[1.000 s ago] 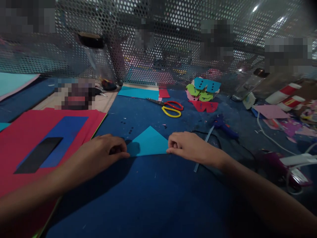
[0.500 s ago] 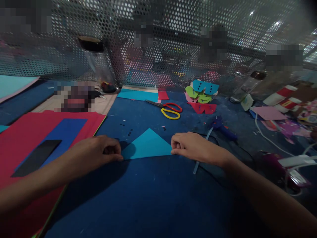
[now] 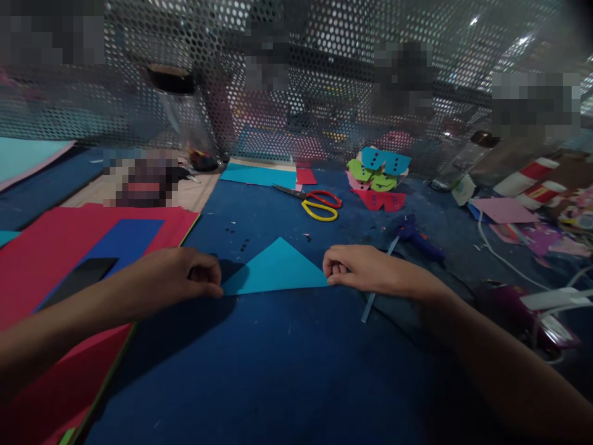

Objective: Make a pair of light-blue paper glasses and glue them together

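A light blue paper triangle (image 3: 277,269), folded with its point away from me, lies flat on the dark blue table surface (image 3: 287,364). My left hand (image 3: 178,278) is curled with thumb and fingers pinched on the triangle's left corner. My right hand (image 3: 359,270) is likewise curled, pinching the right corner along the bottom fold. Both forearms reach in from the bottom of the view.
A stack of red sheets (image 3: 50,259) with blue and black pieces lies left. Red-and-yellow scissors (image 3: 319,204) and coloured cut-out shapes (image 3: 380,176) sit behind the triangle. A blue glue gun (image 3: 417,238), cables and paper scraps lie right. A perforated metal screen (image 3: 296,93) closes the back.
My hands have slid apart along the bottom fold, the left one leftward and the right one rightward, so more of the blue triangle shows between them.
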The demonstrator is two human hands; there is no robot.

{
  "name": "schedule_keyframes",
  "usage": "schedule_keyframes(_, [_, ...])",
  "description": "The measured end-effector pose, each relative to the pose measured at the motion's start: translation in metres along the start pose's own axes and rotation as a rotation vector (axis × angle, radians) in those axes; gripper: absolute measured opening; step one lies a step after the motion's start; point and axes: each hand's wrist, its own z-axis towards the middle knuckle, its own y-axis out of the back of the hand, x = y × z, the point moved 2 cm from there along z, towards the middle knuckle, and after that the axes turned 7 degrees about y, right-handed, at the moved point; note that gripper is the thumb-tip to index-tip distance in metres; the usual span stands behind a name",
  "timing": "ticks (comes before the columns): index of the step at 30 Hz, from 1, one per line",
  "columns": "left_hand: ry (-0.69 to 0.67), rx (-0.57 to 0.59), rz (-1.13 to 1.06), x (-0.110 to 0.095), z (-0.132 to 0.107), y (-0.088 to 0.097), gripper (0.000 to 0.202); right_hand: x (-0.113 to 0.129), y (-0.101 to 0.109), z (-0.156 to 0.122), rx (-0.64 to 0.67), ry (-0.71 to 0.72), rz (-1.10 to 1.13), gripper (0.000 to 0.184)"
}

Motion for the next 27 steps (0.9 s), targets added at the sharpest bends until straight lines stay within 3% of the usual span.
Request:
schedule_keyframes(12, [0.005,0.017,-0.025,0.001,0.002,-0.002,0.017,-0.003,0.001,0.002,0.018,-0.010,0.007,0.010])
schedule_keyframes(22, [-0.106,-0.063,-0.045,-0.001,-0.005,-0.008,0.011,-0.003,0.000,0.001,0.014,-0.007,-0.006,0.009])
schedule_keyframes(27, [-0.139,-0.058,-0.031,-0.006,-0.009,-0.012,0.019,-0.003,0.000,0.001,0.004,-0.006,-0.020,0.007])
